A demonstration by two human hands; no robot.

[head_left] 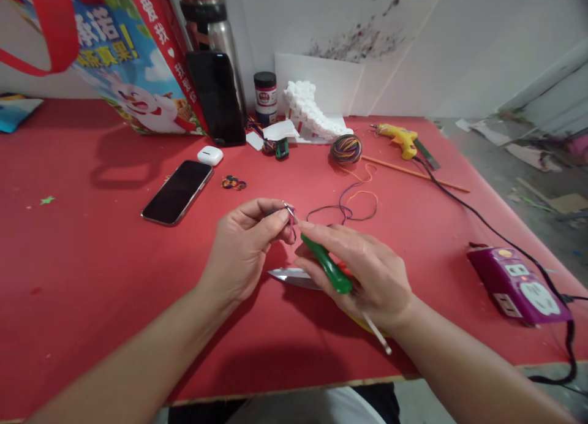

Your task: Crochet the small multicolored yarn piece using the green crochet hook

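My left hand [248, 243] is closed, pinching a small piece of dark and pink yarn work [292, 223] between thumb and fingers. In my right hand [362, 265] is a crochet hook [327, 263] with a green handle, its metal tip meeting the yarn at my left fingertips. Strands of multicoloured yarn [344, 212] run on the table behind my hands to a yarn ball [346, 149]. Under my right hand lies a pointed metal blade [294, 277]; its other end is hidden. A thin pale stick [377, 334] pokes out below that hand.
On the red table [114, 301] are a phone [178, 192], a white earbud case [210, 155] and a small yarn piece [234, 182]. Another phone [217, 98] leans upright by a gift bag [142, 87]. Right are a yellow glue gun [399, 139], an orange stick [416, 174] and a purple power strip [519, 286].
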